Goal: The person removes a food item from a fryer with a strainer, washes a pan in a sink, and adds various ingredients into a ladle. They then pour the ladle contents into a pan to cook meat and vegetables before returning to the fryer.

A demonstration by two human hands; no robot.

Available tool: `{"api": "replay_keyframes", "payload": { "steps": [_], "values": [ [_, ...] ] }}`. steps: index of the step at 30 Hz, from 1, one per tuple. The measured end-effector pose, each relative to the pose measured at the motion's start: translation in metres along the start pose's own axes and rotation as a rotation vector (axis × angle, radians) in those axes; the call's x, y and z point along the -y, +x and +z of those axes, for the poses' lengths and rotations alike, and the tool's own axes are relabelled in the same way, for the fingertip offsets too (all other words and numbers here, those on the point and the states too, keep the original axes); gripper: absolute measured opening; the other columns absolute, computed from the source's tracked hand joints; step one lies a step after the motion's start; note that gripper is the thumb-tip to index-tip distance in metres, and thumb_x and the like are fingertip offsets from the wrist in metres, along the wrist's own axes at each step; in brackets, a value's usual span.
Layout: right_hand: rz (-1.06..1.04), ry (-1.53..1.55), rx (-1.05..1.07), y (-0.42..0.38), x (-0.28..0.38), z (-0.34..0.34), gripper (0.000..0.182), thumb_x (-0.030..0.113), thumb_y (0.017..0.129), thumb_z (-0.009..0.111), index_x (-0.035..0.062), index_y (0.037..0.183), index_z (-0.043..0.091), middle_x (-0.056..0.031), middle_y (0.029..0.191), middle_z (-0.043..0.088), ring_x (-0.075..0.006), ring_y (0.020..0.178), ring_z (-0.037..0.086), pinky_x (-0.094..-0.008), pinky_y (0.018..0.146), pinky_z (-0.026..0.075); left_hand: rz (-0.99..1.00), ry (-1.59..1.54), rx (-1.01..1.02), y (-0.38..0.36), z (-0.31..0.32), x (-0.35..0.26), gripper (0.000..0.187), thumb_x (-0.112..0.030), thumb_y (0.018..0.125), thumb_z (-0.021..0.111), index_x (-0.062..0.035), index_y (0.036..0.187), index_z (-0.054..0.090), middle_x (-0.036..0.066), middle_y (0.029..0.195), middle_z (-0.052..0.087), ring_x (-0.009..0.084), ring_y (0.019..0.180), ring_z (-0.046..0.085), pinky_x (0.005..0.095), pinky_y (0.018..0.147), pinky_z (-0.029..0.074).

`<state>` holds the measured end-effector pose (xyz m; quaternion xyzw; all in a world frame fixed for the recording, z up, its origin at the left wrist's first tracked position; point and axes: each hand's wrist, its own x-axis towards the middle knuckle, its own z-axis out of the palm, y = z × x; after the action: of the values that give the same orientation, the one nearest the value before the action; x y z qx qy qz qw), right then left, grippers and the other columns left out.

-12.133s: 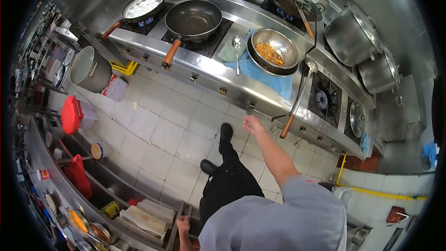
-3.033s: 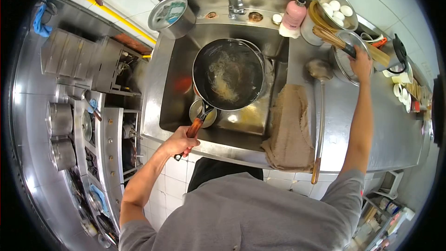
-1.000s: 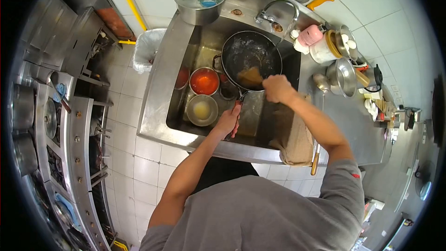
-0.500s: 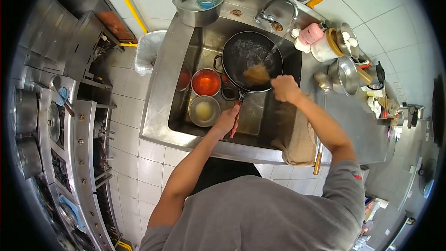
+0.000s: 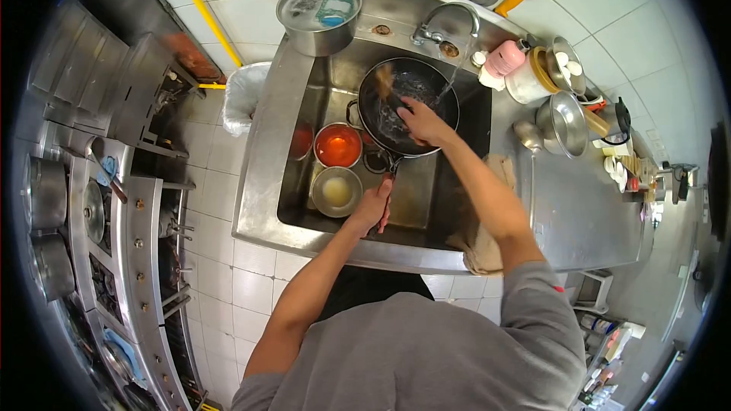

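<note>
A black wok [image 5: 436, 141] sits tilted in the sink [image 5: 411, 202], with water in it. My left hand [image 5: 371, 209] is closed around its handle, near the front of the sink. Over the wok, my right hand [image 5: 424, 123] grips a brown brush [image 5: 384, 80]; its bristles are blurred and press toward the wok's upper left side. Water runs from the faucet [image 5: 457, 11] into the wok. Left of the handle stand a bowl of orange-red liquid [image 5: 338, 145] and a metal bowl of cloudy liquid [image 5: 336, 192].
A pot of soapy water [image 5: 320, 38] with sponges stands on the back left corner. On the right counter are a ladle [image 5: 528, 137], a metal bowl [image 5: 565, 123], a pink bottle [image 5: 505, 57] and a tan cloth [image 5: 483, 247]. A stove [image 5: 137, 259] lies far left.
My right hand has moved left and up over the wok, sweeping the brush from the lower right to the upper left. My left hand still holds the handle.
</note>
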<state>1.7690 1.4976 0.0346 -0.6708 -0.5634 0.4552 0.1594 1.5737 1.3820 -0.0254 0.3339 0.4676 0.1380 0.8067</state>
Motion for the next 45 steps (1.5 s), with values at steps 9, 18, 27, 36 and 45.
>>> {"api": "replay_keyframes", "payload": {
  "steps": [9, 18, 27, 36, 45],
  "values": [
    [0.134, 0.293, 0.097, 0.012, 0.016, 0.0, 0.052, 0.025, 0.094, 0.052, 0.0051, 0.141, 0.04, -0.0133, 0.074, 0.06, -0.0192, 0.041, 0.051, -0.0328, 0.039, 0.042, 0.004, -0.001, -0.01, 0.0, 0.003, 0.001, 0.05, -0.052, 0.099, 0.04, -0.0082, 0.077, 0.045, 0.003, 0.05, 0.045, 0.015, 0.035, 0.044, 0.0315, 0.029, 0.036],
    [-0.261, -1.558, -0.095, 0.016, -0.056, -0.096, 0.044, 0.018, 0.087, 0.062, 0.0079, 0.129, 0.053, -0.0126, 0.096, 0.067, -0.0229, 0.075, 0.069, -0.0365, 0.052, 0.055, 0.003, -0.049, -0.012, -0.003, -0.003, -0.011, 0.052, -0.056, 0.098, 0.041, -0.0086, 0.077, 0.045, 0.003, 0.053, 0.046, 0.0142, 0.036, 0.045, 0.03, 0.03, 0.037],
    [0.088, -1.441, 0.083, -0.016, -0.024, -0.092, 0.05, 0.017, 0.082, 0.063, 0.0094, 0.131, 0.054, -0.0132, 0.1, 0.069, -0.0281, 0.097, 0.068, -0.0405, 0.076, 0.056, -0.002, -0.027, -0.006, -0.004, -0.007, -0.012, 0.052, -0.057, 0.097, 0.041, -0.0089, 0.079, 0.045, 0.002, 0.053, 0.045, 0.013, 0.036, 0.044, 0.0294, 0.031, 0.037],
    [0.148, -0.924, 0.288, -0.047, 0.009, -0.041, 0.045, 0.025, 0.087, 0.056, 0.0057, 0.128, 0.057, -0.0243, 0.094, 0.069, -0.0383, 0.09, 0.068, -0.0463, 0.08, 0.055, 0.015, 0.022, -0.015, -0.003, -0.011, -0.008, 0.054, -0.057, 0.098, 0.039, -0.0063, 0.081, 0.048, 0.004, 0.051, 0.046, 0.014, 0.036, 0.045, 0.0301, 0.031, 0.037],
    [0.053, -0.979, 0.151, -0.041, -0.018, -0.021, 0.044, 0.027, 0.086, 0.057, 0.0052, 0.124, 0.056, -0.0242, 0.107, 0.065, -0.0393, 0.1, 0.064, -0.0475, 0.085, 0.053, -0.002, 0.007, -0.022, -0.001, -0.013, -0.01, 0.054, -0.057, 0.098, 0.038, -0.0063, 0.081, 0.049, 0.003, 0.051, 0.045, 0.014, 0.035, 0.043, 0.0303, 0.031, 0.037]
  ]
}}
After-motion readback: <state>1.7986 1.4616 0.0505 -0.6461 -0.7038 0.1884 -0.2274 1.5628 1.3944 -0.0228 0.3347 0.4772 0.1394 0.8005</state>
